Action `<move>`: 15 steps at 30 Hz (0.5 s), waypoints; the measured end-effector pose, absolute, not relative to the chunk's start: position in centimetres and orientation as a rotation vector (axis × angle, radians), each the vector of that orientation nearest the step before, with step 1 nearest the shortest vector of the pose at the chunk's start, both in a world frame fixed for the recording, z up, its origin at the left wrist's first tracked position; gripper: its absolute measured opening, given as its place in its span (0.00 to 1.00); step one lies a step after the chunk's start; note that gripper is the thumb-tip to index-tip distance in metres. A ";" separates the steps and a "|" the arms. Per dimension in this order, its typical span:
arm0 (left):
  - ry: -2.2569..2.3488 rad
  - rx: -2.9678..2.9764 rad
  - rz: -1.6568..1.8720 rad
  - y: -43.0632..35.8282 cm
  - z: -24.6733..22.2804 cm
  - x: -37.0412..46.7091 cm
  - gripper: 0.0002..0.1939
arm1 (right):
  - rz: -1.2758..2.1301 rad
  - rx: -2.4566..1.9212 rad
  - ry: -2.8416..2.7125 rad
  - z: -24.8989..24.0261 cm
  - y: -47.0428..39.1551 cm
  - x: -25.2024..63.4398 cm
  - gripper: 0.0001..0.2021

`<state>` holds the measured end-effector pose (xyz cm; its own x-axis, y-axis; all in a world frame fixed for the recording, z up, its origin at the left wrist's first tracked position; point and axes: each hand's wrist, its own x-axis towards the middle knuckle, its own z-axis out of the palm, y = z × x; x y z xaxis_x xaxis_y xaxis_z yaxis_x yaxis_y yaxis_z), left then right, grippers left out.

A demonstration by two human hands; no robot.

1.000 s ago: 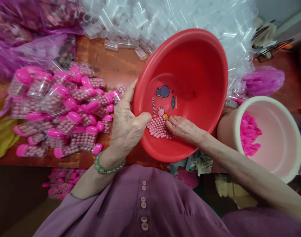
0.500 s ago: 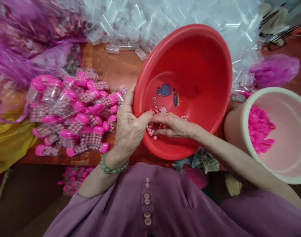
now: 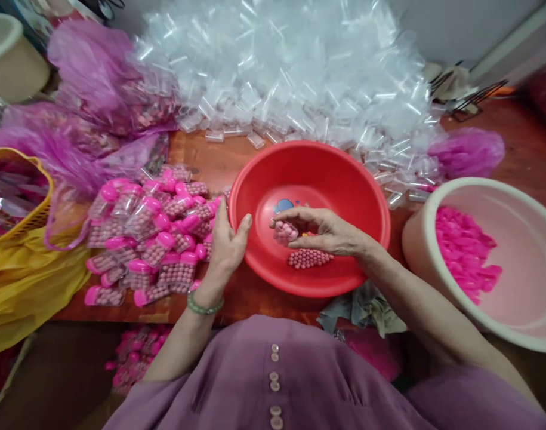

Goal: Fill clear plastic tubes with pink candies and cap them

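Observation:
Over the red basin my right hand pinches a small clear plastic bottle of pink beads between thumb and fingers. No cap shows on it. Loose pink beads lie on the basin's floor beneath that hand. My left hand, a green bead bracelet at its wrist, is beside the basin's left rim with thumb and fingers apart. Whether it touches the rim I cannot tell. Left of it lies a pile of bead-filled bottles with bright pink caps.
A large heap of clear bottles covers the back of the table. To the right, a pale bucket holds pink caps. Purple bags, a yellow basket and a yellow bag sit at left. Grey cloths hang below the basin.
The basin was tipped up and now rests level. My left hand has come away from the beads to the rim's left side; my right hand has lifted with a bead-filled bottle.

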<state>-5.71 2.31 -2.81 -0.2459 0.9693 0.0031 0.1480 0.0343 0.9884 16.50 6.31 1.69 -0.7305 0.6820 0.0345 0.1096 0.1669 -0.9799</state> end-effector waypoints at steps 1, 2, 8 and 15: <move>1.577 1.315 1.308 2.1 -2.1 -5.6 0.39 | 1.610 -0.739 -1.938 2.0 6.3 16.7 0.22; 1.575 1.427 1.291 1.8 -1.4 -5.4 0.38 | 1.638 -0.735 -1.892 2.4 6.3 16.8 0.23; 0.857 1.156 1.029 0.3 1.7 -2.3 0.29 | 1.694 -0.706 -1.774 4.4 5.5 17.2 0.21; 0.737 0.910 1.065 -0.1 1.2 -1.0 0.22 | 1.604 -0.836 -1.709 4.6 4.0 17.6 0.19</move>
